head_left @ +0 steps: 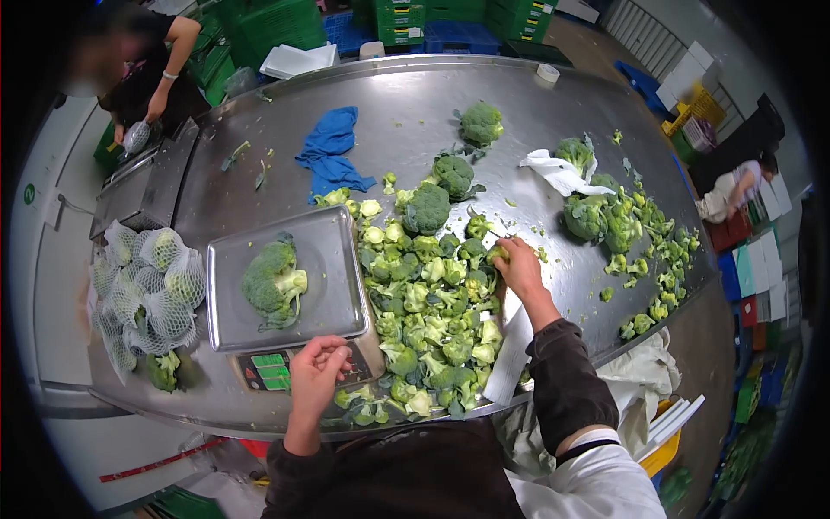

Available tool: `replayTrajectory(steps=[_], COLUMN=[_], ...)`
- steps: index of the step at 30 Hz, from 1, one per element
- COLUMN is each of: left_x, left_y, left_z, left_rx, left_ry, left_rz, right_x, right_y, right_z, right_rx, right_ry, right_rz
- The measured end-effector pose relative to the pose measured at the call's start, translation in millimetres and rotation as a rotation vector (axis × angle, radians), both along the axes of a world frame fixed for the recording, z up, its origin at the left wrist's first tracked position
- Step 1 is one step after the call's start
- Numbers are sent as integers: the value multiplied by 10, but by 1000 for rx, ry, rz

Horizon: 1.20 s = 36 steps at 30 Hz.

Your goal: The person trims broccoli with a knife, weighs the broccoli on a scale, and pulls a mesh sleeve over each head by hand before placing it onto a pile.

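My left hand (317,374) hovers by the front edge of the scale (370,353), its fingers curled together near the green display; whether anything is between them is too small to tell. On the scale's metal tray (226,298) lies one broccoli head (275,281). My right hand (517,264) is closed at the right side of a large pile of cut broccoli florets (437,303), holding a broccoli floret (497,253). A thin dark object, possibly a blade, shows beside its fingertips. Whole broccoli heads (427,208) sit behind the pile.
Net-wrapped broccoli (147,285) lies left of the scale. A blue cloth (330,151) is behind it. More broccoli (586,216) and a white cloth (562,173) are at the right. A co-worker (147,60) stands at the far left; another person (735,190) is at the far right.
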State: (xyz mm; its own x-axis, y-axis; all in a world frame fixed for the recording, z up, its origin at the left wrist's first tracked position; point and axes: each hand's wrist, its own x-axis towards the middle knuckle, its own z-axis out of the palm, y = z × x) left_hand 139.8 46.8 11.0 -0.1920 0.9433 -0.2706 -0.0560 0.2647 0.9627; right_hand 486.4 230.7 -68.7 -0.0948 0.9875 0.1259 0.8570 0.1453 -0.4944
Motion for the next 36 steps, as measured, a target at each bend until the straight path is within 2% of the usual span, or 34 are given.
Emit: replayTrajectory(steps=[2,4,6,8,12,14,19,20,22,23,24,25,26,28,30,32,33,34,36], left_x=[27,57,91,149,361,491,672,638,591,577,553,522,498,505,513,521,518,515,506], left_y=[-5,16,41,91,231,298,422,392,361,341,322,303,283,235,190,157,140,124,110], left_z=[-6,-4,-1,32,73,136,321,297,204,182,149,111,92,92,96,105,118,115,102], left_rx=[-9,-16,-28,-29,-11,-10,-221,-225,-186,-165,-166,-149,-131,-116,-104,-60,-50,-51,3], left_ry=[-12,-20,-67,-90,-201,-206,-327,-324,-295,-309,-308,-245,-181,-110,-39,-56,-67,-68,-209], left_rz=[-4,-23,-62,-95,-203,-231,-234,-225,-283,-261,-261,-299,-336,-381,-427,-428,-445,-446,-440], right_x=[14,23,43,-6,-341,-545,-989,-1029,-1063,-1067,-1065,-1072,-1094,-1172,-1221,-1249,-1252,-1266,-1293], right_y=[-21,-51,-86,-218,-488,-661,-996,-1036,-1068,-1070,-1065,-1070,-1089,-1123,-1157,-1163,-1192,-1214,-1235], right_z=[-7,21,121,373,484,574,738,764,745,776,836,914,999,1131,1054,926,908,914,924], right_rx=[52,-63,-248,-406,-611,-656,-683,-687,-531,-532,-514,-495,-495,-208,-282,-186,-343,-344,-689], right_ry=[54,412,979,1382,1727,1721,1603,1526,1289,1290,1182,1074,1075,483,534,627,725,725,1061], right_rz=[-2,-164,-276,-215,3,67,244,269,371,371,379,387,388,528,542,450,369,367,140])
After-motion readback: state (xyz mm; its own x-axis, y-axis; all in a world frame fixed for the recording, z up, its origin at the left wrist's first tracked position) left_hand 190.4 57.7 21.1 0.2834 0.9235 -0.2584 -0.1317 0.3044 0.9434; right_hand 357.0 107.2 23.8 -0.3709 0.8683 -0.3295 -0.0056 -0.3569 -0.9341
